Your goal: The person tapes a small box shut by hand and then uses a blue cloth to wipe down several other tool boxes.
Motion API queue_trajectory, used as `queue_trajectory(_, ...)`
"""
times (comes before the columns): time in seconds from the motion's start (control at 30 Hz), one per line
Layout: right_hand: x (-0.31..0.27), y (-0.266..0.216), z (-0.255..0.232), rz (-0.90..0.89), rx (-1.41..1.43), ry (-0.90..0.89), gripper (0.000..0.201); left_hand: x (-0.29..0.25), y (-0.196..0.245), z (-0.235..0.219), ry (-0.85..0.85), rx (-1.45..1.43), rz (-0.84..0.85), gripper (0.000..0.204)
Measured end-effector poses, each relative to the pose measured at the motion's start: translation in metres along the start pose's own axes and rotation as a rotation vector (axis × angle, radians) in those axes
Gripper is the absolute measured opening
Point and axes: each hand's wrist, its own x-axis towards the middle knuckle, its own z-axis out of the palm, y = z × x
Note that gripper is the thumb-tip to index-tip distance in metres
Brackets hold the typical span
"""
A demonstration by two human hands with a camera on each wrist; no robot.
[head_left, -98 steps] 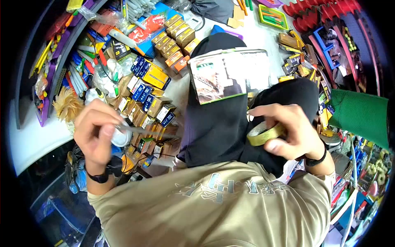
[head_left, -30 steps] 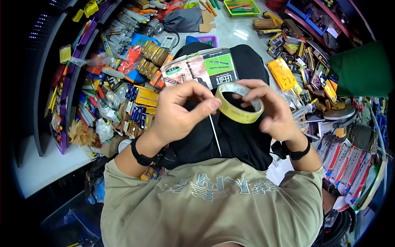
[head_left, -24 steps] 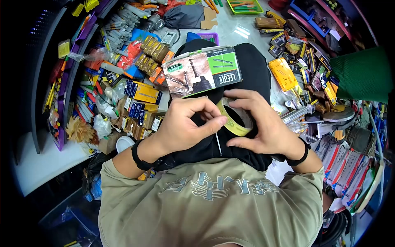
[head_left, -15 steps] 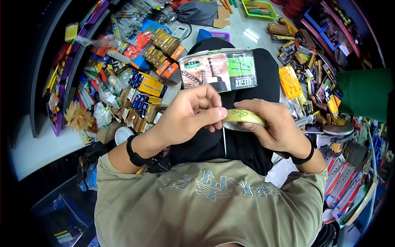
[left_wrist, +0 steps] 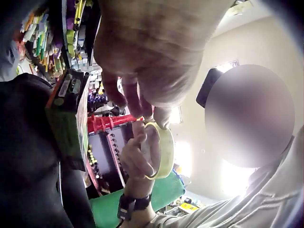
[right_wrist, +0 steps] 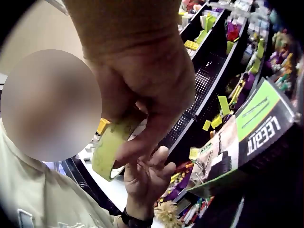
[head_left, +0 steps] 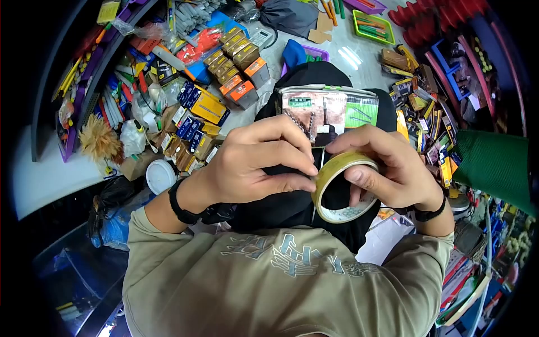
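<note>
A roll of yellowish clear tape [head_left: 321, 185] is held over the lap by my right hand [head_left: 390, 168], its thumb through the ring and fingers across the outside. My left hand [head_left: 258, 160] meets the roll's left edge, thumb and curled fingertips pinching there. In the left wrist view those fingertips reach the top of the tape roll [left_wrist: 166, 152]. The right wrist view shows the roll [right_wrist: 105, 154] between both hands, with the left palm [right_wrist: 142, 187] beyond it. A drill-bit box [head_left: 331, 112] with a green panel rests on the thighs. A thin whitish stick-like piece [head_left: 318, 163] lies along the lap.
Small cartons [head_left: 238, 53] and yellow-blue boxes [head_left: 202, 104] are stacked at left. More packets [head_left: 429, 106] crowd the right, beside a green mesh roll [head_left: 491, 165]. A green tray [head_left: 373, 27] stands at the back. A white round lid [head_left: 160, 176] is near the left wrist.
The left hand, earlier off to the left with a thin grey strip, has come over to the tape roll. The right hand has turned the roll several ways; its ring now faces down-right.
</note>
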Motion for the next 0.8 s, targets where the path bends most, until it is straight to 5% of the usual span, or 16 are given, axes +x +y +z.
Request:
queue_trajectory(0.3, 0.039, -0.006, -0.016, 0.072, 0.082, -0.071, 0.016, -0.008, -0.011, -0.014, 0.124, -0.015, 0.01, 0.031)
queue_trajectory(0.37, 0.052, -0.005, -0.028, -0.22, -0.106, -0.231, 0.008, -0.009, -0.012, -0.018, 0.189, -0.01, -0.05, 0.022)
queue_trajectory(0.53, 0.086, -0.013, -0.059, -0.432, -0.544, -0.265, 0.023, -0.01, -0.015, -0.025, 0.336, 0.166, -0.119, 0.014)
queue_trajectory(0.57, 0.082, -0.028, -0.06, -0.1, -0.409, -0.273, 0.037, -0.011, -0.017, -0.024, 0.416, 0.116, -0.194, 0.012)
queue_trajectory(0.63, 0.094, -0.022, -0.063, -0.302, -0.637, -0.285, 0.052, -0.011, -0.022, -0.019, 0.575, 0.014, -0.341, 0.007)
queue_trajectory(0.7, 0.097, -0.024, -0.059, -0.293, -0.89, -0.24, 0.065, -0.011, -0.026, -0.016, 0.715, -0.216, -0.402, 0.012)
queue_trajectory(0.8, 0.108, -0.022, -0.066, -0.433, -0.98, -0.165, 0.042, -0.01, -0.031, -0.027, 0.777, -0.267, -0.396, 0.016)
